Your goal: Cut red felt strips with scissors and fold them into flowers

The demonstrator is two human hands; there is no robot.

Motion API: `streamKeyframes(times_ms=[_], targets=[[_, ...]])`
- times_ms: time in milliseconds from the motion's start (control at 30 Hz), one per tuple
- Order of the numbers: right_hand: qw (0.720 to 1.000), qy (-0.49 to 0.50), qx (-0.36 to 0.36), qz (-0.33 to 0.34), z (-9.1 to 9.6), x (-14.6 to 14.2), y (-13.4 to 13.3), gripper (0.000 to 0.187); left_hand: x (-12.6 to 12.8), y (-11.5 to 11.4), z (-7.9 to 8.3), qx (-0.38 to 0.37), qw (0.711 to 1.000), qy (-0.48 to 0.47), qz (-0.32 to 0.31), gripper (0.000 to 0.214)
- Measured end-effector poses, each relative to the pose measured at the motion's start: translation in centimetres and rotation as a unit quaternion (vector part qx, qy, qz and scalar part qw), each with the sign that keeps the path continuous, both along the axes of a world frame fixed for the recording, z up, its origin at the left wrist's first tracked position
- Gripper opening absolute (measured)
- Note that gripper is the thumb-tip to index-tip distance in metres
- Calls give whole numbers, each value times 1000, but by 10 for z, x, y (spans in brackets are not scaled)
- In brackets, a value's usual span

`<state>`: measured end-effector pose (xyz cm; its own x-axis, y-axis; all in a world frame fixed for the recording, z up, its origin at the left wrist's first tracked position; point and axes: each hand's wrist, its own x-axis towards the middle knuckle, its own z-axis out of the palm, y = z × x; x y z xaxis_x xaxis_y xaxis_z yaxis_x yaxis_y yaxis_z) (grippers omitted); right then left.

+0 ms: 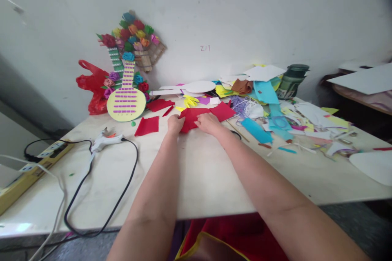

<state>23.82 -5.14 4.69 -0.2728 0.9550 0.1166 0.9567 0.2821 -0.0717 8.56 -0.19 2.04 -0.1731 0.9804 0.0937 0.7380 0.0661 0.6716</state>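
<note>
A sheet of red crepe paper [192, 119] lies on the table under both my hands. At its left edge my left hand [175, 123] is closed, the thumb and fingers pinching the paper. My right hand [208, 123] bends its fingers onto the middle of the same sheet and looks closed on it; the fingertips are partly hidden. Another red piece [223, 111] reaches out beyond the right hand, and I cannot tell whether it is joined to the sheet. To the left rest a smaller red crepe paper piece [148, 125] and a further red piece [159, 105].
A glue gun [107, 142] with a black cord lies at left beside a yellow power strip [39, 171]. Behind stand a paper guitar-shaped craft [126, 105], paper flowers [133, 32] and a red plastic bag [94, 87]. Paper scraps [309, 118] and a green bottle [292, 82] are at right.
</note>
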Motion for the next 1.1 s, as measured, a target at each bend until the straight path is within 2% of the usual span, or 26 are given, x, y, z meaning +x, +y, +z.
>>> streamKeyframes(times_ms=[100, 200, 433, 667, 900, 1100], targets=[[998, -8, 2, -63, 11, 10, -2, 37, 0, -1, 0, 4, 1000, 15, -2, 19], [991, -36, -36, -125, 23, 23, -4, 34, 2, -3, 1, 12, 1000, 28, -7, 19], [969, -112, -164, -148, 45, 44, -16, 28, 4, -4, 2, 24, 998, 57, -7, 22], [966, -108, -183, -148, 38, 54, -29, 29, 14, -5, 2, 39, 998, 41, -9, 24], [973, -110, -144, -141, 30, 49, -34, 36, 14, -9, 4, 52, 998, 34, 1, 24], [974, -101, -146, -141, 31, 57, -38, 36, 12, -9, 1, 72, 997, -18, -3, 21]])
